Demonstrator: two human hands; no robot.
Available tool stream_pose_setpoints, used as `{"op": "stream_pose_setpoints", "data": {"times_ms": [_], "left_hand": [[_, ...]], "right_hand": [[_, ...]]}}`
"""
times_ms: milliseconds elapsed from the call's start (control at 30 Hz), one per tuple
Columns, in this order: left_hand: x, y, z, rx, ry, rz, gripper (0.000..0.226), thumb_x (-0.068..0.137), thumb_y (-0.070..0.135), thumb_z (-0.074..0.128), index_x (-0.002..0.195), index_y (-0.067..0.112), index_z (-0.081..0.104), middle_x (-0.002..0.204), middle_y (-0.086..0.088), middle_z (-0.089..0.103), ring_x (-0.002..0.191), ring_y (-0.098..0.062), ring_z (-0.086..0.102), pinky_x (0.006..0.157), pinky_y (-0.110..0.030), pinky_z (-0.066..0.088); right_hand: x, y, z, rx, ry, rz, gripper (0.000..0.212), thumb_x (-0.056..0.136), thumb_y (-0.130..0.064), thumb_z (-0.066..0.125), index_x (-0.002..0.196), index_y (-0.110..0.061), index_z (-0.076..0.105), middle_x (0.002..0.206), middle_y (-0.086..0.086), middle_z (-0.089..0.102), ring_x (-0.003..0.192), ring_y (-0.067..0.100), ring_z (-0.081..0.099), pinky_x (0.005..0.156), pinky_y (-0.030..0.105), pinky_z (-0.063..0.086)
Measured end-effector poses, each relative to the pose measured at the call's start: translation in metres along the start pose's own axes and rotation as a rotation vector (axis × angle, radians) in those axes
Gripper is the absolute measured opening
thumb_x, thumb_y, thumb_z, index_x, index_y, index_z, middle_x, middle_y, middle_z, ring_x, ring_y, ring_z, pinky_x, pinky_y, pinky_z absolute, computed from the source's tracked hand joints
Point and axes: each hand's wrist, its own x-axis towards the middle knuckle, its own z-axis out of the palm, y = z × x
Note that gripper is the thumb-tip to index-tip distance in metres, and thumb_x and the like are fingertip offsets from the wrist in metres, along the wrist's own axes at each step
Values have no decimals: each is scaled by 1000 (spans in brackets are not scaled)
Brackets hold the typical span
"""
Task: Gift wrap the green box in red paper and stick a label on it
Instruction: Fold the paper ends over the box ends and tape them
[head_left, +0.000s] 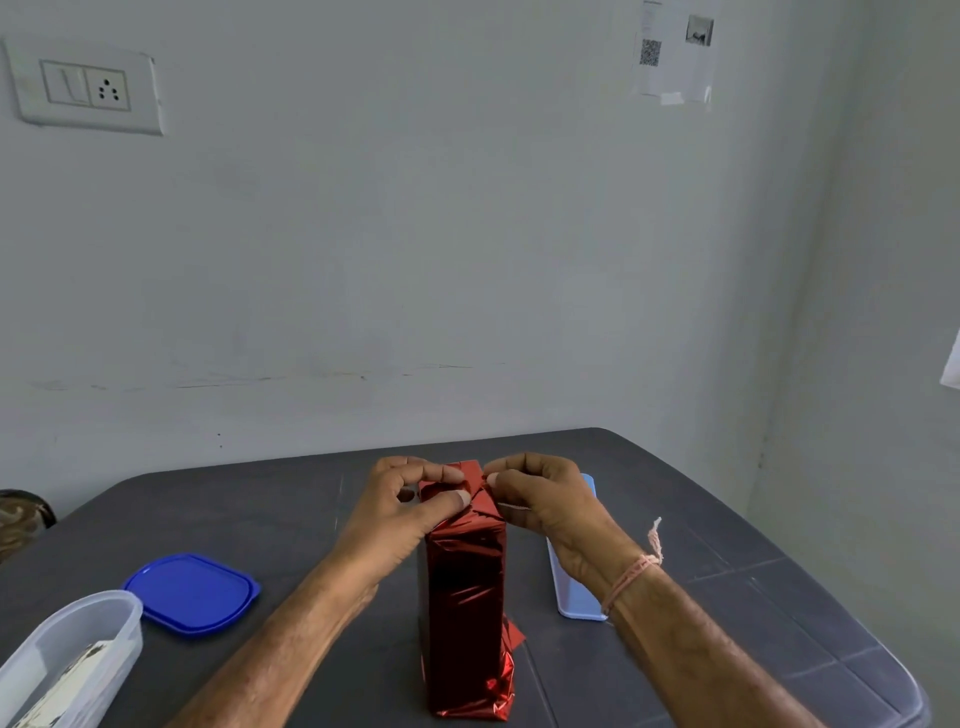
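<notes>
Pinching red paper (465, 571) folds atop the box (462, 639) with left hand (410, 512) and right hand (540, 499), to hold flaps tight for sealing.

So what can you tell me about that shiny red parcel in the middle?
The wrapped box is tall and narrow, standing upright on the dark grey table. Its red paper looks like glossy foil, creased, covering every visible side. The left hand and right hand pinch the folds at its top. A loose flap sticks out near its base.
</notes>
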Motion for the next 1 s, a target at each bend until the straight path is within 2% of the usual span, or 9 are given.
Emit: {"op": "stream_pose_setpoints", "data": {"times_ms": [133, 267, 367, 433, 500, 600, 667, 800, 1000], "left_hand": [[0, 1, 0, 2, 2, 4, 17, 80, 31, 84, 96, 35, 79, 122, 14, 51, 115, 1, 48, 110, -35, 39], [1, 1, 1, -11, 7, -4, 17, 79, 30, 85, 94, 35, 79, 124, 13, 50, 117, -2, 49, 102, -29, 39], [1, 1, 2, 0, 7, 9, 17, 78, 29, 86, 94, 33, 79, 123, 12, 51, 116, -4, 50, 99, -27, 40], [2, -1, 2, 6, 7, 19, 17, 78, 29, 86, 94, 33, 79, 124, 11, 53, 117, -6, 51, 100, -29, 41], [4, -4, 1, 9, 2, 24, 17, 78, 31, 86, 94, 34, 79, 126, 10, 54, 119, -7, 51, 98, -28, 42], [6, -7, 2, 10, 0, 23, 18, 77, 32, 86, 93, 35, 79, 128, 8, 55, 121, -9, 52, 94, -26, 42], [6, -7, 3, 4, 2, 23, 17, 77, 31, 86, 93, 35, 79, 128, 8, 55, 121, -9, 52, 90, -23, 41], [3, -3, 3, 1, 10, 30, 18, 78, 28, 86, 95, 32, 79, 125, 10, 51, 115, 0, 49, 88, -17, 38], [3, -4, 3, 8, 31, 47, 20, 77, 28, 87, 94, 31, 79, 125, 8, 55, 113, 2, 52, 83, -12, 38]], "right_hand": [[-5, 4, -18, 78, 54, 28, 18, 93, -6, 72, 107, 4, 72, 104, 22, 76, 98, 31, 76, 78, 31, 63], [-11, 12, -47, -8, 229, 3, 13, 93, -12, 73, 101, -1, 74, 91, 15, 73, 84, 21, 71, 65, 26, 61], [-13, 25, -73, -230, 461, -11, 7, 94, -18, 73, 90, -12, 75, 87, 5, 71, 79, 15, 64, 58, 27, 57], [-11, 37, -88, -354, 559, 33, 11, 94, -23, 72, 85, -16, 74, 88, 2, 70, 76, 15, 62, 60, 32, 58], [-9, 49, -96, -411, 551, 119, 17, 95, -27, 72, 80, -18, 70, 89, 1, 67, 74, 14, 61, 64, 35, 61], [-3, 64, -101, -406, 488, 196, 21, 96, -27, 71, 78, -17, 65, 98, 7, 65, 82, 17, 62, 55, 26, 56], [3, 67, -100, -421, 475, 231, 22, 95, -27, 72, 81, -13, 65, 104, 12, 67, 84, 20, 65, 56, 26, 57], [15, 63, -97, -453, 455, 303, 21, 94, -26, 73, 86, -10, 63, 107, 14, 66, 85, 24, 68, 60, 29, 61], [23, 59, -96, -348, 469, 353, 18, 91, -11, 75, 94, -3, 59, 115, 20, 61, 101, 37, 69, 80, 49, 64]]}}
